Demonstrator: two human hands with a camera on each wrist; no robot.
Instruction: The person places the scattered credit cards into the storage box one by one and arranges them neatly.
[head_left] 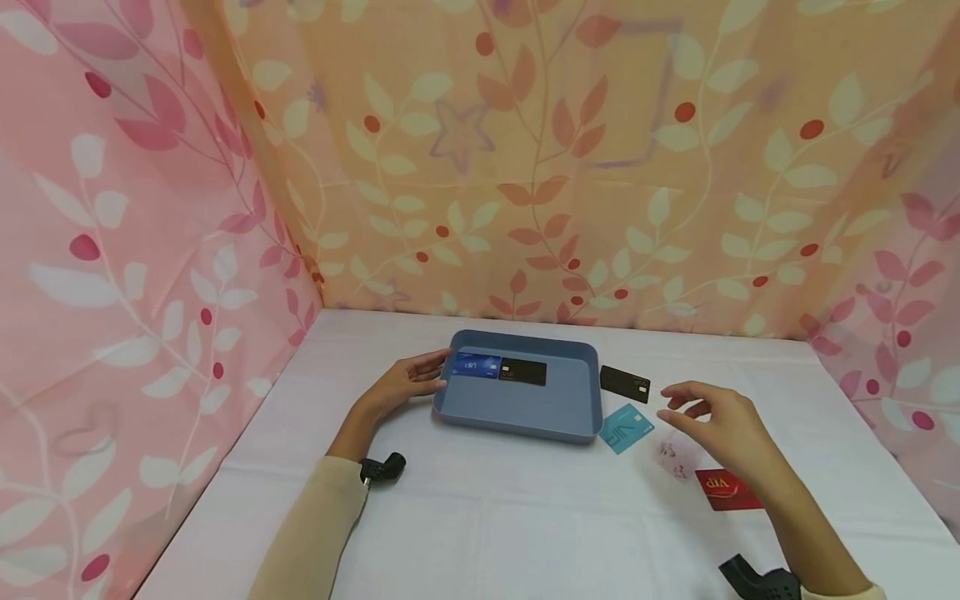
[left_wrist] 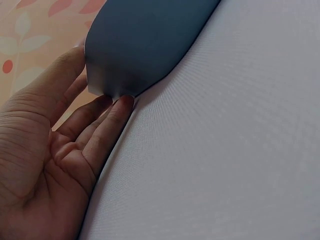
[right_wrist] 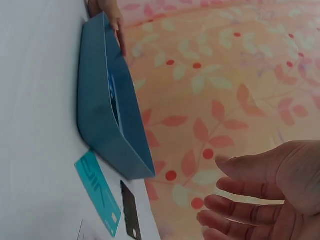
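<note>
My left hand point(head_left: 399, 385) holds the left end of a shallow blue-grey tray point(head_left: 517, 417). In the left wrist view its thumb reaches the tray's rim and other fingertips meet the lower edge. Inside the tray, a blue VIP card point(head_left: 477, 365) and a black card point(head_left: 523, 372) lie side by side along the back. My right hand point(head_left: 716, 417) hovers right of the tray, fingers loosely bent, with nothing in its grasp. Nearest to it are a second black card point(head_left: 625, 384), a teal card point(head_left: 627, 428) and a see-through card with reddish marks point(head_left: 677, 455).
A red VIP card point(head_left: 726, 490) lies on the white-covered table point(head_left: 480, 533), partly hidden by my right forearm. Leaf-patterned cloth hangs behind the table point(head_left: 465, 208) and along both sides. A black wrist camera point(head_left: 383, 467) sits on my left wrist.
</note>
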